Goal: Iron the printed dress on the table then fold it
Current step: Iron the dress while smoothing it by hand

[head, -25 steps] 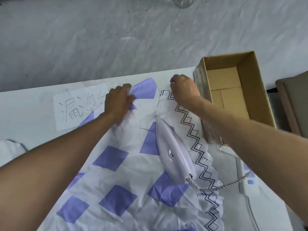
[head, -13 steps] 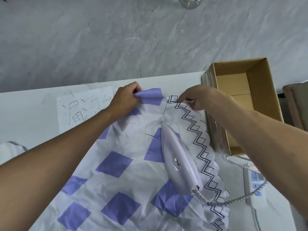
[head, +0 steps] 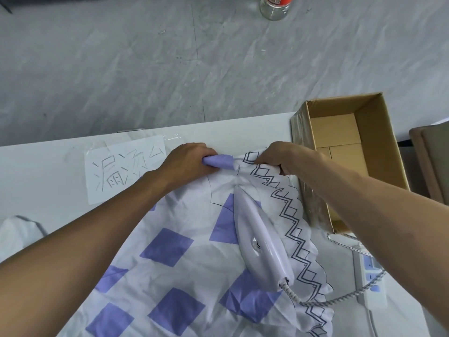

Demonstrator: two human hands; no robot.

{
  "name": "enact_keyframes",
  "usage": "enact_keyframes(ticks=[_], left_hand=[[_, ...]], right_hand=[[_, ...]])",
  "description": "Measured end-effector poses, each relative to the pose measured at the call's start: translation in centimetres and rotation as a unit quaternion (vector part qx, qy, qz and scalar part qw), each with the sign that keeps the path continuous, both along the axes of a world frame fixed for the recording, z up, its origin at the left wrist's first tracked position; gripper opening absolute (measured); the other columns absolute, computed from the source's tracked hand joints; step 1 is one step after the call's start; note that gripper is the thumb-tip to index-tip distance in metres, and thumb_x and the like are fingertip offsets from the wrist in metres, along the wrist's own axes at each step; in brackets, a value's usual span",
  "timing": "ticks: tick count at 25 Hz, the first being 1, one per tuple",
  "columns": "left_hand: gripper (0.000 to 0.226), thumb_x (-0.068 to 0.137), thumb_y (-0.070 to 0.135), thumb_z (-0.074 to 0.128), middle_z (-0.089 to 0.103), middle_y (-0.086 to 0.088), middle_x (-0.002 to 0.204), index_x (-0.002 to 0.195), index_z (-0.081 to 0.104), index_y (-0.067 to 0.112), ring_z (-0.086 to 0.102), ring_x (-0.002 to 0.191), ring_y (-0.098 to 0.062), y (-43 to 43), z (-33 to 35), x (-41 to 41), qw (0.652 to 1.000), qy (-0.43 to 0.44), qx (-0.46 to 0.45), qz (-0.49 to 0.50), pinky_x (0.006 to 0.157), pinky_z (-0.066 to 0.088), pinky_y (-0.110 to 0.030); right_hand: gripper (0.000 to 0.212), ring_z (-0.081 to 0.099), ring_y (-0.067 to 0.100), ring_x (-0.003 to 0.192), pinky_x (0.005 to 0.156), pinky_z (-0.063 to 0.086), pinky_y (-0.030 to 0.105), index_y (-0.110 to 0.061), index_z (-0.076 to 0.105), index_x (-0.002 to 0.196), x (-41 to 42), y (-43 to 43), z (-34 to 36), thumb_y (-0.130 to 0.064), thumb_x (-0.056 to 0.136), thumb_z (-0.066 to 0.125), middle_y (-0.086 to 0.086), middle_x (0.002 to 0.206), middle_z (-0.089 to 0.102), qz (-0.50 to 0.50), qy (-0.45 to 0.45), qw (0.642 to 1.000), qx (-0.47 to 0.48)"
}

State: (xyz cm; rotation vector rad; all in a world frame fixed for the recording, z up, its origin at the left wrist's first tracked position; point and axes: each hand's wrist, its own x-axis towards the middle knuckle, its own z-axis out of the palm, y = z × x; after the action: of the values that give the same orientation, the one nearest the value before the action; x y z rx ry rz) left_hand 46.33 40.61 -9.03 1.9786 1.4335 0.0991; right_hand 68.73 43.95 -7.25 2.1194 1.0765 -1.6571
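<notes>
White table (head: pixel 36 190) is filling the near view. Printed dress (head: pixel 175 276) is lying spread across it: wrinkled, white with purple squares, and a black zigzag border is running down its right edge. Iron (head: pixel 260 239) is sitting flat on the dress right of centre, nose pointing away, apart from both hands. Its braided cord (head: pixel 340 297) is trailing off the rear and running right to a power strip (head: pixel 369 283) lying on the table just beside the dress. White cloth (head: pixel 17 234) is lying at the table's left edge, apart from the dress.

Both arms are reaching over the dress to its far edge. Left hand (head: pixel 187 164) is gripping a bunched purple patch there, fingers (head: pixel 206 154) curling tight round the fabric. Right hand (head: pixel 284 156) is pinching the zigzag corner just beside it, fingers closing on the cloth; can't tell where the thumb is. Fabric between the two hands is bunching into a short ridge.

Taped paper sheet (head: pixel 121 171) with handwritten marks is lying flat to the left of the left hand. Open cardboard box (head: pixel 379 147) is standing at the table's far right, just beside the dress border. Grey floor (head: pixel 145 69) is showing beyond, with a glass bottle (head: pixel 273 8) standing on it at the top edge.
</notes>
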Motion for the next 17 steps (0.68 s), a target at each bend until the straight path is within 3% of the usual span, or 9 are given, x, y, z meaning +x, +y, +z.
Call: enact_keyframes(ticks=[2, 5, 7, 10, 12, 13, 15, 17], left_hand=[[0.009, 0.081, 0.015, 0.063, 0.061, -0.001, 0.082, 0.086, 0.070, 0.011, 0.057, 0.083, -0.025, 0.1, -0.2, -0.1, 1.000, 0.006, 0.009, -0.007, 0.069, 0.042, -0.036], [0.021, 0.074, 0.024, 0.056, 0.062, -0.004, 0.076, 0.076, 0.065, 0.006, 0.054, 0.074, -0.025, -0.2, -0.1, -0.2, 0.998, -0.042, 0.022, 0.037, 0.067, 0.045, -0.040], [0.024, 0.073, 0.030, 0.056, 0.054, -0.002, 0.061, 0.068, 0.057, 0.007, 0.043, 0.063, -0.023, -0.3, 0.0, -0.4, 0.993, -0.065, 0.016, 0.097, 0.062, 0.041, -0.037], [0.018, 0.071, 0.032, 0.060, 0.050, 0.003, 0.060, 0.069, 0.053, 0.016, 0.039, 0.062, -0.018, -0.3, 0.7, -0.4, 0.972, -0.122, -0.004, 0.202, 0.061, 0.035, -0.032], [0.027, 0.069, 0.032, 0.068, 0.060, 0.008, 0.082, 0.090, 0.056, 0.021, 0.051, 0.076, -0.015, -0.1, 1.1, -0.1, 0.954, -0.153, -0.005, 0.258, 0.071, 0.041, -0.032], [0.044, 0.069, 0.034, 0.075, 0.062, 0.007, 0.100, 0.106, 0.054, 0.022, 0.054, 0.091, -0.016, -0.1, 1.0, 0.2, 0.952, -0.144, -0.002, 0.270, 0.080, 0.043, -0.033], [0.067, 0.076, 0.042, 0.077, 0.056, -0.001, 0.127, 0.130, 0.044, 0.019, 0.052, 0.113, -0.023, -0.2, 0.0, 0.2, 0.963, -0.046, 0.003, 0.265, 0.094, 0.042, -0.038], [0.056, 0.083, 0.053, 0.066, 0.063, -0.006, 0.117, 0.124, 0.052, 0.017, 0.056, 0.106, -0.029, -0.2, -0.8, -0.4, 0.963, 0.039, -0.054, 0.261, 0.091, 0.044, -0.038]], right_hand=[[0.021, 0.059, 0.028, 0.076, 0.068, 0.046, 0.033, -0.004, 0.060, 0.082, -0.3, -0.3, 0.5, -0.022, 0.087, 0.069, 0.016, 0.084, 0.060, 0.044, -0.013, 0.999, 0.024], [0.034, 0.060, 0.027, 0.100, 0.070, 0.041, 0.024, 0.002, 0.063, 0.114, -0.6, 0.3, 1.0, -0.024, 0.093, 0.059, 0.018, 0.115, 0.063, 0.198, -0.060, 0.972, 0.115], [0.026, 0.061, 0.025, 0.094, 0.070, 0.045, 0.024, -0.001, 0.066, 0.109, -0.9, 1.3, 1.6, -0.017, 0.091, 0.058, 0.015, 0.107, 0.066, 0.185, -0.033, 0.959, 0.211], [0.008, 0.055, 0.018, 0.065, 0.061, 0.044, 0.025, -0.008, 0.065, 0.079, -1.1, 2.9, 2.9, -0.014, 0.085, 0.064, 0.007, 0.073, 0.059, -0.095, 0.116, 0.949, 0.278], [0.007, 0.065, 0.025, 0.073, 0.071, 0.055, 0.032, -0.008, 0.065, 0.085, -1.0, 3.6, 1.9, -0.015, 0.084, 0.065, 0.011, 0.079, 0.065, -0.281, 0.201, 0.917, 0.198], [0.012, 0.067, 0.028, 0.080, 0.079, 0.056, 0.038, -0.006, 0.064, 0.089, -0.7, 3.7, 0.8, -0.016, 0.082, 0.066, 0.013, 0.085, 0.067, -0.322, 0.202, 0.911, 0.160], [0.018, 0.065, 0.028, 0.093, 0.091, 0.052, 0.043, -0.008, 0.061, 0.090, -0.4, 3.8, -1.4, -0.017, 0.076, 0.066, 0.013, 0.099, 0.067, -0.301, 0.167, 0.929, 0.136], [0.015, 0.064, 0.027, 0.095, 0.095, 0.050, 0.043, -0.007, 0.062, 0.092, -0.6, 3.8, -2.2, -0.016, 0.079, 0.064, 0.013, 0.105, 0.067, -0.287, 0.158, 0.934, 0.141]])
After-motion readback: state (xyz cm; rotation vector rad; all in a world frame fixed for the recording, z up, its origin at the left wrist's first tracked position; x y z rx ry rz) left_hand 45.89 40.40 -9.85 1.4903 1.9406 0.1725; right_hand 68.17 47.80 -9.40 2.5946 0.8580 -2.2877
